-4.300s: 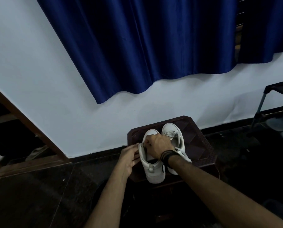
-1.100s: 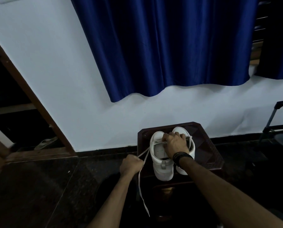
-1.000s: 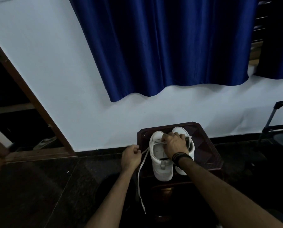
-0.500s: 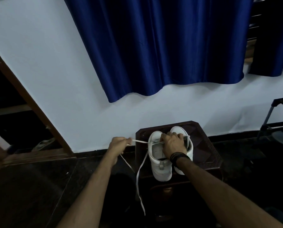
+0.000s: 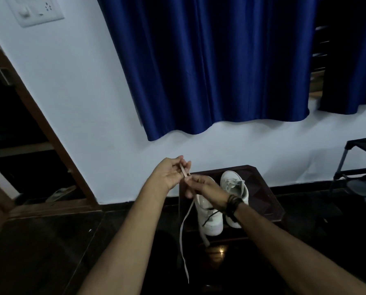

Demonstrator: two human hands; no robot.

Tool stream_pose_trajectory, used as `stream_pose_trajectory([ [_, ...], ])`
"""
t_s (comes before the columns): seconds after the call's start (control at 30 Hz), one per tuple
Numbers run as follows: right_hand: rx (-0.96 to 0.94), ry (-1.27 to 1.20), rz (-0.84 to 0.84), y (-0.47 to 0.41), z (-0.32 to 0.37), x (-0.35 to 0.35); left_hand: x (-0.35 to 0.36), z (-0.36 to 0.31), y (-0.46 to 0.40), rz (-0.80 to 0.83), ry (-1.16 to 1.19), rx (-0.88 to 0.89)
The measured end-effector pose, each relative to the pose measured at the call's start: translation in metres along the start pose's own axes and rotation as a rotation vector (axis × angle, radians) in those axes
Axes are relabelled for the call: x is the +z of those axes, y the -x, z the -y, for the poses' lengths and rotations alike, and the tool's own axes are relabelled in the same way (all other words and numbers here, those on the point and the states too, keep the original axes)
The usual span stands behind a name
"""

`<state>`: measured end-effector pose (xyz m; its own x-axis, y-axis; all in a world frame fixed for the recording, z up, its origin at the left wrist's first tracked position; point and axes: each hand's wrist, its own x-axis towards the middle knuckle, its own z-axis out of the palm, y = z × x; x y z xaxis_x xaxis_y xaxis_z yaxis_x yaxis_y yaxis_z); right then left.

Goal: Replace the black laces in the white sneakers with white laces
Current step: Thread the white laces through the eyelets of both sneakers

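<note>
Lace (image 5: 183, 233) dangling below two-hand grip (image 5: 186, 177)

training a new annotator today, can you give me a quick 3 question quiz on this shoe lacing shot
1. True or false: both hands hold the white lace above the sneakers.
2. Which sneaker shows a bit of black lace? A) the left sneaker B) the right sneaker C) neither
3. Fill in: the sneakers stand on a dark wooden ____ against the wall.

Key:
1. True: the left hand and right hand both pinch it.
2. A
3. stool
</note>
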<state>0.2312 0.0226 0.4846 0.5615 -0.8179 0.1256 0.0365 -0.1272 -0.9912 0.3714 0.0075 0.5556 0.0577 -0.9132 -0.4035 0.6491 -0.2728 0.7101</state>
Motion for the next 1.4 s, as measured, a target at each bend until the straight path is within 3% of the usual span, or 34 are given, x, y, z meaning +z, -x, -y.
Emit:
stream_pose_trajectory([
  [0.2,0.11,-0.073,-0.097,0.015,0.012,-0.079,-0.031,-0.007,-0.009,-0.15,0.051,0.119],
  [0.33,0.127,0.027,-0.175,0.028,0.032,-0.117,-0.066,-0.005,-0.027,-0.369,-0.059,0.12],
  [0.4,0.107,0.123,-0.205,0.032,0.037,-0.124,-0.075,0.002,-0.03,-0.534,-0.4,0.145],
  [0.47,0.064,0.267,-0.213,0.034,0.041,-0.117,-0.069,0.012,-0.029,-0.698,-0.862,0.334],
  [0.5,0.034,0.361,-0.197,0.032,0.043,-0.11,-0.057,0.018,-0.024,-0.609,-0.958,0.46],
  [0.53,0.002,0.455,-0.171,0.029,0.043,-0.101,-0.041,0.023,-0.017,-0.401,-0.944,0.532],
  [0.6,-0.065,0.67,-0.157,0.02,0.039,-0.081,-0.006,0.033,0.0,0.072,-0.881,0.416],
  [0.67,-0.134,0.802,-0.239,0.013,0.037,-0.067,0.017,0.04,0.013,0.304,-0.97,0.293],
  [0.8,-0.164,0.956,-0.409,0.01,0.031,-0.065,0.017,0.042,0.008,0.283,-1.244,0.265],
  [1.03,-0.041,0.841,-0.35,0.015,0.015,-0.075,-0.001,0.05,0.001,0.224,-1.336,0.248],
  [1.2,0.158,0.871,-0.414,0.005,-0.013,-0.079,-0.013,0.058,-0.012,-0.029,-1.411,0.446],
  [1.4,0.376,1.02,-0.394,-0.01,-0.039,-0.059,-0.021,0.087,-0.035,-0.081,-1.575,0.559],
])
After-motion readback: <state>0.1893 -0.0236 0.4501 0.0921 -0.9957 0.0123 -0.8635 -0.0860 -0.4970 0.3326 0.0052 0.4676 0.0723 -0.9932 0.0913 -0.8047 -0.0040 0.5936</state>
